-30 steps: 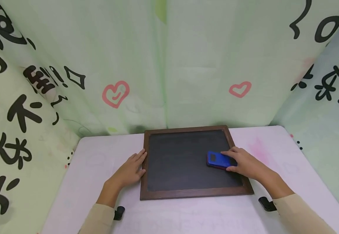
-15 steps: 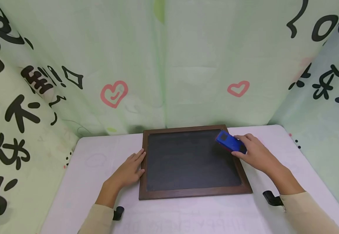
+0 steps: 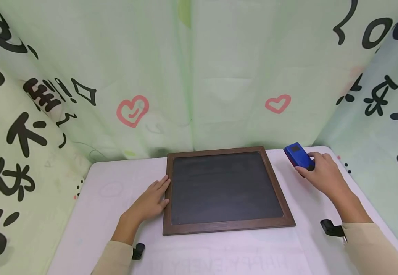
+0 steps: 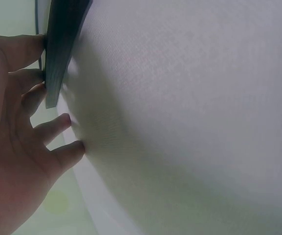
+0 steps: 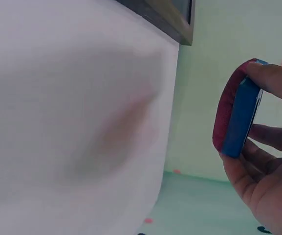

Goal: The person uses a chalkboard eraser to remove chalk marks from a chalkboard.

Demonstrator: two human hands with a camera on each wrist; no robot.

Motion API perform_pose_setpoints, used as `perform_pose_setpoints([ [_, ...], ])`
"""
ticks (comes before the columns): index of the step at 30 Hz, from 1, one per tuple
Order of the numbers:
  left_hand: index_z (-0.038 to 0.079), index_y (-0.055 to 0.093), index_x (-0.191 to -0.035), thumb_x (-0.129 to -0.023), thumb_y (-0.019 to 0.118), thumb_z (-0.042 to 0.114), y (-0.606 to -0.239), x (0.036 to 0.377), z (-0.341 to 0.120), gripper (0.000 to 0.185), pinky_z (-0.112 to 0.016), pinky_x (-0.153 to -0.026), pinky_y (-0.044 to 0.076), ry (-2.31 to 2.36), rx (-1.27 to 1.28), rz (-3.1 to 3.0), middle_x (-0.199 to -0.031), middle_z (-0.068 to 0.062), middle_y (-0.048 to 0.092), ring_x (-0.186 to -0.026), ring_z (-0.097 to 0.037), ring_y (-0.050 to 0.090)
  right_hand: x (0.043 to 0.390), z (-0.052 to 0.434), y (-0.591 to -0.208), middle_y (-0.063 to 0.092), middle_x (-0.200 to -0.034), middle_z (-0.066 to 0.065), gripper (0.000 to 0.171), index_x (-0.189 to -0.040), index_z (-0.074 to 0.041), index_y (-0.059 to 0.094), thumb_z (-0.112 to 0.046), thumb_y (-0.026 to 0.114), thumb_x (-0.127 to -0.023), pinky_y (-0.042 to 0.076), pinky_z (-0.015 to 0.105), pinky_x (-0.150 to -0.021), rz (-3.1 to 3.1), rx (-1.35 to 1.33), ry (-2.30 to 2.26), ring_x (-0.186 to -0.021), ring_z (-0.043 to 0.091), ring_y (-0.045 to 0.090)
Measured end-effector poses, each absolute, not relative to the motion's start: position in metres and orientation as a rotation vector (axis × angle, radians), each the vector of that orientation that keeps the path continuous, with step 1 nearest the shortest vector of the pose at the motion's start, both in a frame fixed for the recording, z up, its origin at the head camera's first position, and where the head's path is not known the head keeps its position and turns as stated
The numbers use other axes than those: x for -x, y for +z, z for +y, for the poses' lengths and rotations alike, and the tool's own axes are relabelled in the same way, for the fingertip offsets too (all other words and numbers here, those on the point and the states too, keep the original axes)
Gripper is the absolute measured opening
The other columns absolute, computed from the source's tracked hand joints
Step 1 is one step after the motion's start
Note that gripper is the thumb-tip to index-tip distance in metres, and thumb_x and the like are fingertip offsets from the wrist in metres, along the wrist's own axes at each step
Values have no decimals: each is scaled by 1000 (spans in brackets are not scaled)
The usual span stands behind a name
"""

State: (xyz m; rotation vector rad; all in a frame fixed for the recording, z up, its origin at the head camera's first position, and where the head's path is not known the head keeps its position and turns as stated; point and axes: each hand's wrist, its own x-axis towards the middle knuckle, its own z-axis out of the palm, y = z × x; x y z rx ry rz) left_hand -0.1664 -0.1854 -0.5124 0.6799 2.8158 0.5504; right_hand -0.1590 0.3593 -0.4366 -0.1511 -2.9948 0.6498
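A blackboard [image 3: 226,187] in a brown wooden frame lies on the white table. My left hand [image 3: 150,202] rests against the left side of its frame, fingers mostly straight. In the left wrist view some fingertips touch the frame's edge [image 4: 62,54], and two others reach down to the tabletop. Off the board's right side, my right hand [image 3: 327,173] holds a blue blackboard eraser [image 3: 298,156] between thumb and fingers. The right wrist view shows the eraser's dark red felt [image 5: 228,107] facing the table, raised above it.
The white table [image 3: 116,183] has rounded back corners and ends at a pale green curtain [image 3: 226,76] printed with hearts and black lettering. More curtain hangs at both sides. A black device [image 3: 332,228] sits at each wrist.
My right hand has lifted the eraser off the blackboard and carried it up and right, past the frame to over the table. The left hand and the board stay in place.
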Motion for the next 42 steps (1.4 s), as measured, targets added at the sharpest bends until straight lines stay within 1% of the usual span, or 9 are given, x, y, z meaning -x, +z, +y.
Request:
perform_pose_setpoints([
  [4, 3, 29, -163, -105, 58, 21, -511, 166, -186, 68, -59, -125, 27, 569, -665, 2816, -172, -14, 22, -154, -47, 26, 164, 368, -449, 44, -118, 44, 79, -139, 22, 39, -37, 71, -96, 52, 68, -79, -3009, 219, 642, -102, 54, 49],
  [11, 3, 28, -163, -105, 58, 22, -516, 167, -186, 68, -58, -126, 26, 567, -664, 2800, -172, -13, 21, -155, -47, 25, 165, 374, -473, 41, -114, 47, 83, -134, 28, 37, -35, 72, -94, 51, 69, -81, -3058, 351, 616, -98, 56, 49],
  [18, 7, 26, -164, -105, 58, 26, -517, 167, -185, 70, -58, -126, 27, 574, -641, 2796, -173, -9, 19, -156, -45, 24, 161, 378, -486, 43, -106, 46, 84, -127, 30, 39, -37, 75, -91, 49, 65, -76, -3112, 358, 565, -92, 55, 52],
  [26, 7, 26, -164, -105, 59, 24, -520, 169, -184, 70, -58, -126, 27, 574, -634, 2819, -173, -8, 19, -156, -45, 24, 158, 376, -494, 42, -108, 49, 87, -125, 33, 35, -38, 74, -92, 51, 69, -81, -3148, 360, 507, -94, 57, 52],
  [32, 5, 31, -162, -105, 59, 26, -522, 169, -182, 67, -56, -125, 30, 611, -594, 2857, -171, -11, 25, -154, -43, 29, 156, 372, -487, 42, -111, 49, 90, -131, 30, 33, -43, 70, -95, 52, 71, -76, -3132, 346, 433, -95, 60, 53],
  [34, 4, 33, -161, -106, 58, 31, -519, 170, -181, 66, -56, -123, 33, 631, -555, 2898, -170, -15, 29, -153, -41, 33, 156, 369, -480, 44, -114, 50, 86, -132, 28, 36, -43, 69, -96, 51, 71, -75, -3089, 307, 411, -97, 62, 53],
  [36, 3, 35, -160, -107, 56, 38, -515, 170, -181, 68, -56, -122, 36, 650, -519, 2959, -167, -18, 32, -152, -40, 36, 157, 365, -471, 46, -118, 49, 79, -133, 25, 40, -41, 67, -98, 50, 73, -78, -3033, 252, 410, -102, 64, 52],
  [39, 2, 37, -159, -106, 56, 45, -503, 172, -179, 71, -56, -120, 38, 678, -509, 3060, -165, -20, 37, -150, -40, 39, 160, 356, -455, 48, -126, 47, 67, -134, 19, 46, -36, 65, -100, 47, 75, -85, -2942, 164, 417, -112, 64, 49],
  [42, 1, 37, -159, -106, 55, 46, -488, 175, -177, 72, -57, -121, 36, 697, -539, 3132, -164, -21, 37, -151, -42, 38, 162, 343, -440, 48, -133, 42, 59, -136, 14, 48, -31, 63, -101, 43, 76, -95, -2870, 80, 427, -119, 62, 47],
])
